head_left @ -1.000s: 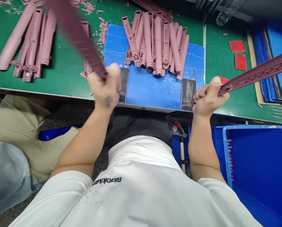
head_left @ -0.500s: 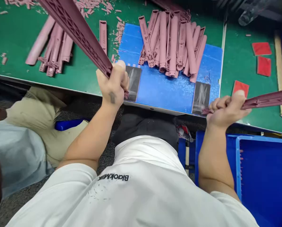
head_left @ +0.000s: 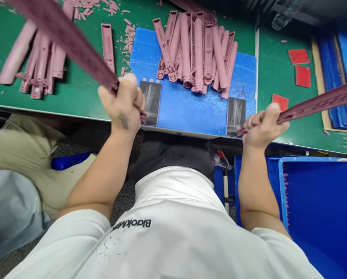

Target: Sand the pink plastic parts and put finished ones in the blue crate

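My left hand (head_left: 123, 102) is closed round one end of a long pink plastic part (head_left: 71, 42), which slants up and away to the left, its upper length blurred. In my right hand (head_left: 263, 127) a second pink plastic part (head_left: 318, 101) is gripped by its end and reaches out to the right past the picture's edge. Below each fist, a short end of the part shows near a dark scuffed pad: the left pad (head_left: 150, 101) and the right pad (head_left: 236, 116). Between and beyond my hands, a pile of similar pink parts (head_left: 198, 54) lies on a blue board (head_left: 179, 112).
More pink parts (head_left: 41, 66) and small pink scraps lie on the green table (head_left: 83, 77) at left. Red squares (head_left: 299, 57) and stacked blue boards (head_left: 339, 93) are at right. A blue bin (head_left: 321, 201) stands below the right edge. Another person's leg (head_left: 22, 151) is at left.
The view has shifted, so the table things appear further left. Both hands still grip their pink parts; the left part's far end has swung further left.
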`<state>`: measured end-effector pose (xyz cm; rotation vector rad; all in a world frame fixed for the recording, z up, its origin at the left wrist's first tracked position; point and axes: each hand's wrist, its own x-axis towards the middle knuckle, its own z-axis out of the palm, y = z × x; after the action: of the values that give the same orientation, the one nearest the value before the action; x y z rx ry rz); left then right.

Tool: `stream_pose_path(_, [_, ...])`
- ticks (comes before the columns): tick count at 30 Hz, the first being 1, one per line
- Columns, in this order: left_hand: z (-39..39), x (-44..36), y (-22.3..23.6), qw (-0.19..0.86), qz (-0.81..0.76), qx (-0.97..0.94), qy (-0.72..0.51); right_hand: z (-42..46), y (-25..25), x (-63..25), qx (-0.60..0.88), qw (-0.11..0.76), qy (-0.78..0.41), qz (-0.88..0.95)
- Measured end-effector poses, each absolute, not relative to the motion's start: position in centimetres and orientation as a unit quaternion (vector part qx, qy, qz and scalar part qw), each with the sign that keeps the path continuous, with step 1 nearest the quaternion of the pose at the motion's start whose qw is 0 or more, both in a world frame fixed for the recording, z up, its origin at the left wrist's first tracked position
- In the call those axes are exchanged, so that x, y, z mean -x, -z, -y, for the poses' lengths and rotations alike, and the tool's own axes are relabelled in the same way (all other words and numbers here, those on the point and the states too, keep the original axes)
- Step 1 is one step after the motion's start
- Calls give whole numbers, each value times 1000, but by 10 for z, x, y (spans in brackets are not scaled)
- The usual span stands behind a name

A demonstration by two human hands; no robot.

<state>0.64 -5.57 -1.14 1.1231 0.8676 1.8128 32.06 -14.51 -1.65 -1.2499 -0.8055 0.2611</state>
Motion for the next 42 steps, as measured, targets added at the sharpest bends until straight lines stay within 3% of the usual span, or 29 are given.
stream_pose_path(10, [57, -3, 7, 405, -377, -489, -674, 149, -1, -309, 559, 741, -155, 340])
stream_pose_path(15, [105, 25, 2, 525, -419, -484, -560, 205, -5, -310, 650, 605, -352, 297])
stream_pose_path(19, [132, 38, 11, 603, -477, -395, -503, 243, 2, -318, 656, 543, -434, 296])
stream_pose_path(26, [124, 43, -16, 672, -364, -361, -535, 238, -33, -334, 549, 617, -439, 354])
stream_pose_path(30, [115, 55, -31, 609, -373, -446, -540, 219, -47, -338, 584, 649, -277, 402])
stream_pose_path(34, [86, 63, -29, 427, -443, -571, -543, 171, -32, -350, 602, 644, -102, 462])
stream_pose_path(37, [48, 48, -18, 332, -410, -575, -625, 124, -13, -358, 577, 664, -152, 450])
stream_pose_path(42, [20, 4, 3, 423, -375, -508, -650, 104, 7, -351, 540, 717, -237, 372])
